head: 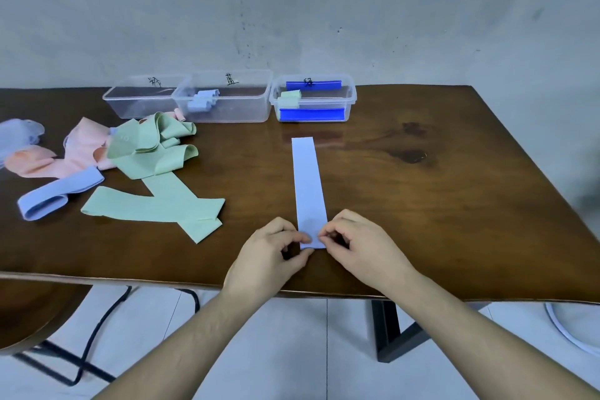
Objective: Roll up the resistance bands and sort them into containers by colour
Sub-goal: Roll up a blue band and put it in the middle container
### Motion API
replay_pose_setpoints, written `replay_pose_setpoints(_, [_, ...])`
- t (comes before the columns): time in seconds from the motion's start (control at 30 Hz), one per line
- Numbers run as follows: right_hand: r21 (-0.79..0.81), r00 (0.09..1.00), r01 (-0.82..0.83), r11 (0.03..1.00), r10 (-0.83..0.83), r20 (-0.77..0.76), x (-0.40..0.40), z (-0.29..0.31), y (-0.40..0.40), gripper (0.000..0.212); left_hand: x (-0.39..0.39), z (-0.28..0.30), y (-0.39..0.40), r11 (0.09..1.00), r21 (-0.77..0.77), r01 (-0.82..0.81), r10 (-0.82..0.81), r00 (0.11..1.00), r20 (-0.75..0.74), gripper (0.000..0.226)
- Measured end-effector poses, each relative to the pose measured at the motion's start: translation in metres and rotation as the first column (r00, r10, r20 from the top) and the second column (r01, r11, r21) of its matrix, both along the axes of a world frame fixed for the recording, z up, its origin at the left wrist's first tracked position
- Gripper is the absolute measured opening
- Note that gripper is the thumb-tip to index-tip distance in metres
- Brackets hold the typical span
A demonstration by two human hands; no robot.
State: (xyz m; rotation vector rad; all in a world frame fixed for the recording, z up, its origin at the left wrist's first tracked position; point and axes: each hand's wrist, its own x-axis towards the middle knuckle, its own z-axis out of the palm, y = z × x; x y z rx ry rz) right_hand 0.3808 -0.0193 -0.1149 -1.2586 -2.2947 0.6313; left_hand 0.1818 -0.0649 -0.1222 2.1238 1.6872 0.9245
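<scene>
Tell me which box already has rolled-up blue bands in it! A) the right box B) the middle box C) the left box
B: the middle box holds the pale blue rolls, while the right box holds a green roll and the left box shows no rolls.

Open counter (438, 204) right of the flat blue band (308, 185), up to the far edge. Left side blocked: loose green bands (152, 204) and pink bands (81, 153). Three clear containers (224, 107) line the back.
</scene>
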Motion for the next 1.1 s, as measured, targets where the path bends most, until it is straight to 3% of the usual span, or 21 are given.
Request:
replay_pose_setpoints(0.2, [0.166,0.997,-0.071,0.984,0.063,0.054,0.001,-0.004,-0.006,0.021,0.001,-0.001,-0.001,0.999,0.02,-0.027,0.026,0.999,0.024,0.015])
replay_pose_setpoints(0.4, [0.188,0.996,-0.08,0.979,0.069,0.063,0.001,-0.002,-0.009,0.018,-0.003,0.001,-0.001,0.999,0.019,0.047,-0.047,0.998,0.032,0.015])
replay_pose_setpoints(0.63, [0.079,0.995,-0.077,0.994,0.072,0.062,0.005,0.005,-0.022,0.019,-0.006,0.005,-0.01,0.989,0.015,0.146,-0.147,0.985,0.086,0.011])
replay_pose_setpoints(0.83, [-0.031,0.999,0.004,1.0,-0.005,-0.044,0.002,0.007,-0.023,0.014,-0.007,0.001,-0.008,0.989,0.034,0.144,-0.145,0.989,0.03,0.008])
replay_pose_setpoints(1.1, [0.042,1.0,-0.004,0.999,0.004,0.009,0.002,0.002,-0.022,0.01,-0.006,-0.002,-0.007,0.99,0.046,0.13,-0.129,0.991,-0.026,0.014])
